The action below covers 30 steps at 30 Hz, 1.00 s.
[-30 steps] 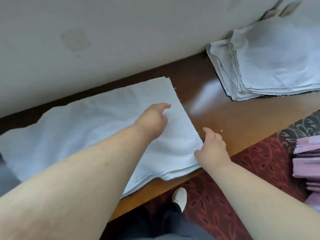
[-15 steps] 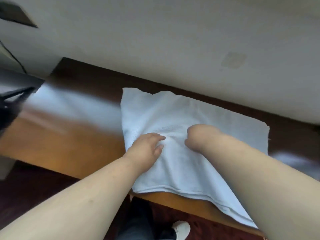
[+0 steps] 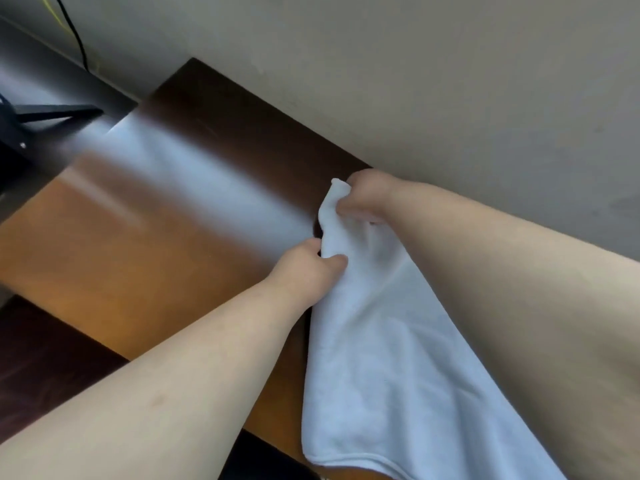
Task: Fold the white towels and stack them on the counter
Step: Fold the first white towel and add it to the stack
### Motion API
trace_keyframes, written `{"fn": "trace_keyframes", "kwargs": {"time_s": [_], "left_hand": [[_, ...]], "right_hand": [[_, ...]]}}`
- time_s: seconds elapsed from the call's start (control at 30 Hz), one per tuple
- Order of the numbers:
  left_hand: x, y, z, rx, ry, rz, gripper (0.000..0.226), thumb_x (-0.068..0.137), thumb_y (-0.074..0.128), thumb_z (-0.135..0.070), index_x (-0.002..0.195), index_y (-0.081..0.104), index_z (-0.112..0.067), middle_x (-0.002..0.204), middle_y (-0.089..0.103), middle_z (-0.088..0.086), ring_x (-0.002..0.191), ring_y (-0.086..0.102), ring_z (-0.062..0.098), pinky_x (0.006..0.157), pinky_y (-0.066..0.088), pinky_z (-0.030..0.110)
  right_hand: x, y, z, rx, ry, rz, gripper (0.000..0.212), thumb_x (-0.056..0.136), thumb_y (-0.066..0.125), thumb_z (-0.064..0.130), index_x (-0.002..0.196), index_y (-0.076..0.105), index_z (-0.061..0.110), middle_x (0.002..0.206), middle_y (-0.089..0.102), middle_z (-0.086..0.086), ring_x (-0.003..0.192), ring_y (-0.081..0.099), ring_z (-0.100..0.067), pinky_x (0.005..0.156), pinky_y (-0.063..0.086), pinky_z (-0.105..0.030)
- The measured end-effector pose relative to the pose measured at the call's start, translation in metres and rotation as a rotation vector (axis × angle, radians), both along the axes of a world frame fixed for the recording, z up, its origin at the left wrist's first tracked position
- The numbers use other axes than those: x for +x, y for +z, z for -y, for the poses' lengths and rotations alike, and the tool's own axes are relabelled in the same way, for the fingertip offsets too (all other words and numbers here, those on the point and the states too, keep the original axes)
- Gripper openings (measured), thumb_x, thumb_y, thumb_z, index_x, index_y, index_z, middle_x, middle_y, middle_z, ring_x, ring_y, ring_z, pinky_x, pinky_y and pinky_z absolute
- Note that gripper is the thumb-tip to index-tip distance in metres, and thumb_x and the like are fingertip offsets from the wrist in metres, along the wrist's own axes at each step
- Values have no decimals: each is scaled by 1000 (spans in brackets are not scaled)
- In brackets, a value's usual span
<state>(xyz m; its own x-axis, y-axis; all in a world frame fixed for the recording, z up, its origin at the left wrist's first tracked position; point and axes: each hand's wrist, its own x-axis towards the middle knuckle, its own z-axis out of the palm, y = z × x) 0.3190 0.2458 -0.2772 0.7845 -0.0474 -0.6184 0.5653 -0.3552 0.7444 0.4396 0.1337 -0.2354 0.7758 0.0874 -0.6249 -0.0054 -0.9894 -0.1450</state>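
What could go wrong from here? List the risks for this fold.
1. The white towel is bunched where the left hand and right hand grip it, so creases may get folded in.
2. Its lower end hangs past the counter's front edge; a loosened grip could let it slide off.

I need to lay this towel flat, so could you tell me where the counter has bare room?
Bare counter runs left of the left hand, between the wall and the near edge. It is crowded rightward, where both hands hold the white towel.
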Motion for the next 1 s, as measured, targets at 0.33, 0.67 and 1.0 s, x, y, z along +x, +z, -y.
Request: {"fn": "trace_keyframes", "kwargs": {"time_s": [0.33,0.67,1.0], "left_hand": [[4,0,0,-551,60,-24,48,83,75,-35,123,49,-32,116,68,-5,102,68,11,93,54,36],[-2,10,-3,-578,27,1,13,92,65,-32,105,65,-29,91,74,-16,81,70,-3,65,51,10],[-26,7,-79,-316,-233,-118,50,76,77,-49,120,62,-31,109,73,-10,97,71,11,93,53,37]], "right_hand": [[-5,9,28,665,-405,160,13,72,51,21,71,63,25,70,60,6,72,59,-16,67,47,-31],[-14,28,41,763,-506,179,30,83,47,7,78,73,22,71,71,6,73,69,-11,65,52,-26],[-1,8,4,456,-329,363,25,97,44,28,109,66,23,96,70,7,89,66,-14,77,52,-29]]}}
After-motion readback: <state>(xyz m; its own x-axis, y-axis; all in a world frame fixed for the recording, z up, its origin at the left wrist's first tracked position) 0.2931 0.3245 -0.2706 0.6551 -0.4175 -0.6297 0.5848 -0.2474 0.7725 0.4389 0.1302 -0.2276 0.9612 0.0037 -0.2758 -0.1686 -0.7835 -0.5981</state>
